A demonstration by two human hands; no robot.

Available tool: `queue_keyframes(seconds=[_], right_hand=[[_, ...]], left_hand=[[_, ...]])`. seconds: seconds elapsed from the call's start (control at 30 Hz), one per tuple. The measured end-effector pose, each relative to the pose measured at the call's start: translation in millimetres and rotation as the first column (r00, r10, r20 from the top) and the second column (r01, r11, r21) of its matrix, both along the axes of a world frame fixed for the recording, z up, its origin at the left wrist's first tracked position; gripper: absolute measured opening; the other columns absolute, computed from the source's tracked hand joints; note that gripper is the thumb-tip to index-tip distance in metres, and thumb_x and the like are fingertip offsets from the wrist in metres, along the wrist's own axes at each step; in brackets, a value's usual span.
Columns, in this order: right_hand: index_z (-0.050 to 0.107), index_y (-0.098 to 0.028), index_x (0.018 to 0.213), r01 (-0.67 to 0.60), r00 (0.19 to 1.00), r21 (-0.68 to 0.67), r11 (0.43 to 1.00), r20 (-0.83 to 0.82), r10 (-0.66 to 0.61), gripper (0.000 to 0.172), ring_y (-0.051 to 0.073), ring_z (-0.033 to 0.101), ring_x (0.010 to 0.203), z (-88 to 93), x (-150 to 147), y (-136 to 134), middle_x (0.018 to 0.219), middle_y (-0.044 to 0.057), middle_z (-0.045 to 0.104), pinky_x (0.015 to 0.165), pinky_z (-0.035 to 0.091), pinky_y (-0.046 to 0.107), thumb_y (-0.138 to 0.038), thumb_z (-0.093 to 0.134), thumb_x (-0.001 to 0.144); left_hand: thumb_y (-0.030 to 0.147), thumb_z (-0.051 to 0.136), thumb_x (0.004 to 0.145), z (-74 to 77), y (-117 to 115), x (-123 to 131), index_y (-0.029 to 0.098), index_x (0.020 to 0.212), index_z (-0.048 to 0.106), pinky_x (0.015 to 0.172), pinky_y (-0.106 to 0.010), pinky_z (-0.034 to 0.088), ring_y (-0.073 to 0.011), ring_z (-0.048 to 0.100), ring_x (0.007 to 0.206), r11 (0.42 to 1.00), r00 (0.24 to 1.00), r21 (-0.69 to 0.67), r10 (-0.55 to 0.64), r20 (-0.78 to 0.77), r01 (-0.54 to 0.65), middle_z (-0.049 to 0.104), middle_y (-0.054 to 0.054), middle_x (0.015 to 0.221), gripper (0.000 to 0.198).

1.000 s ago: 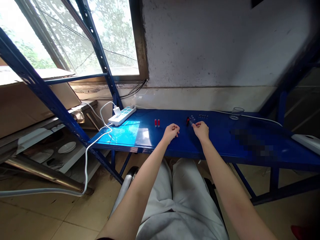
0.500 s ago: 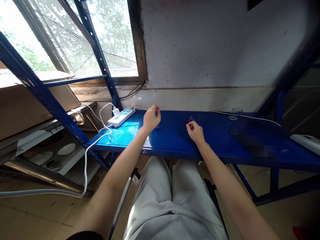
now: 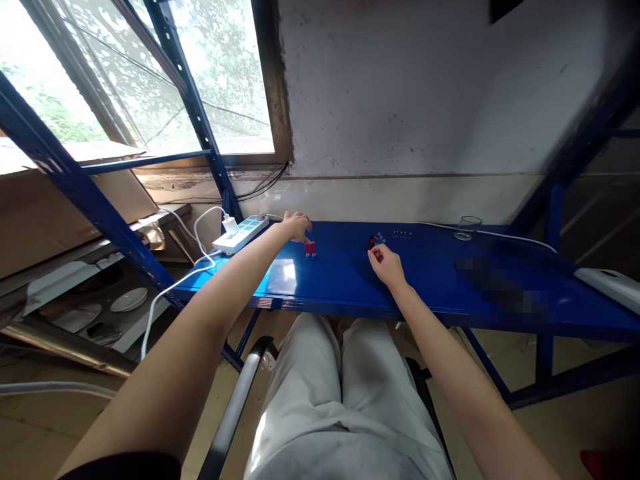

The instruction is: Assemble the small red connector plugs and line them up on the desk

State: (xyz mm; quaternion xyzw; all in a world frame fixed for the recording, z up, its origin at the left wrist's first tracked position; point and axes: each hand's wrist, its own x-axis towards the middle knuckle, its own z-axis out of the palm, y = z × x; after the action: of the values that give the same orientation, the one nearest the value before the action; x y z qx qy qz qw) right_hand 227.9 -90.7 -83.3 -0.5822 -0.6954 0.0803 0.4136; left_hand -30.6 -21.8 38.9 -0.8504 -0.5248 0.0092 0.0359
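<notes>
My left hand (image 3: 296,227) reaches out over the blue metal bench (image 3: 340,283), palm down, fingers stretched and drooping just above two small red pieces (image 3: 311,249) that stand side by side. It holds nothing that I can see. My right hand (image 3: 386,262) rests on the bench with its fingers curled into a pinch; what is in them is hidden. Just beyond its fingertips lie a small black-and-red part (image 3: 371,243), a few tiny clear pieces (image 3: 380,237) and a row of tiny dark pieces (image 3: 404,234).
A white power strip (image 3: 243,233) with a plugged-in charger and white cable lies at the bench's left end. A clear glass (image 3: 466,227) stands at the back right, a white device (image 3: 607,283) at the far right. Blue rack uprights (image 3: 75,180) stand to the left.
My left hand moved from the bench's middle up and left, then lowered over the two red pieces. My right hand pulled back slightly from the small parts and stays curled.
</notes>
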Motion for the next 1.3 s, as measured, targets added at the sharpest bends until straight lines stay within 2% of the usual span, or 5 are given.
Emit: queue_keyframes(seconds=[0.53,0.83,0.97,1.17,1.3], right_hand=[[0.049,-0.022,0.082,-0.002,1.0,-0.031,1.0,0.018,0.003,0.025,0.015,0.053,0.059,-0.3,0,1,0.066,0.003,0.056,0.056,0.038,0.025,-0.042,0.035,0.087],[0.049,-0.022,0.081,-0.034,0.999,-0.004,0.999,0.031,0.034,0.025,0.014,0.051,0.055,0.9,0,0,0.063,0.003,0.055,0.053,0.035,0.024,-0.042,0.035,0.087],[0.05,-0.021,0.084,-0.031,0.998,0.046,0.998,0.053,0.028,0.033,0.015,0.051,0.055,3.2,-3,-2,0.064,0.003,0.056,0.051,0.033,0.024,-0.046,0.03,0.089],[0.05,-0.022,0.085,-0.08,0.99,0.053,0.995,0.118,0.074,0.04,0.017,0.055,0.062,6.4,-10,-5,0.075,0.004,0.062,0.052,0.03,0.024,-0.048,0.021,0.092],[0.049,-0.022,0.084,-0.128,0.98,0.033,0.991,0.157,0.121,0.041,0.017,0.054,0.061,5.4,-12,-5,0.076,0.005,0.061,0.051,0.029,0.024,-0.048,0.017,0.092]], left_hand=[[0.019,0.066,0.065,-32.4,6,12,0.017,0.065,0.066,0.1,-0.055,0.013,-0.0293,0.042,0.112,0.998,0.993,0.026,-0.054,0.107,0.052,0.062,-0.009,0.104,0.002],[0.02,0.063,0.069,-40.7,6,29,0.016,0.064,0.067,0.098,-0.048,0.021,-0.0282,0.05,0.105,0.976,0.912,0.17,-0.192,0.363,0.138,0.066,-0.009,0.096,0.008],[0.027,0.06,0.074,-53.9,-12,52,0.017,0.079,0.07,0.088,-0.038,0.038,-0.0226,0.059,0.091,0.975,0.693,0.171,-0.222,0.685,0.143,0.068,-0.007,0.091,0.015],[0.032,0.058,0.076,-101.7,-41,80,0.012,0.093,0.066,0.071,-0.03,0.048,-0.017,0.064,0.071,0.976,0.073,0.001,-0.017,0.997,0.218,0.069,-0.009,0.08,0.027],[0.035,0.06,0.075,-118.9,-53,85,0.013,0.096,0.064,0.07,-0.029,0.048,-0.016,0.064,0.071,0.976,-0.052,-0.062,0.074,0.996,0.208,0.069,-0.009,0.087,0.031]])
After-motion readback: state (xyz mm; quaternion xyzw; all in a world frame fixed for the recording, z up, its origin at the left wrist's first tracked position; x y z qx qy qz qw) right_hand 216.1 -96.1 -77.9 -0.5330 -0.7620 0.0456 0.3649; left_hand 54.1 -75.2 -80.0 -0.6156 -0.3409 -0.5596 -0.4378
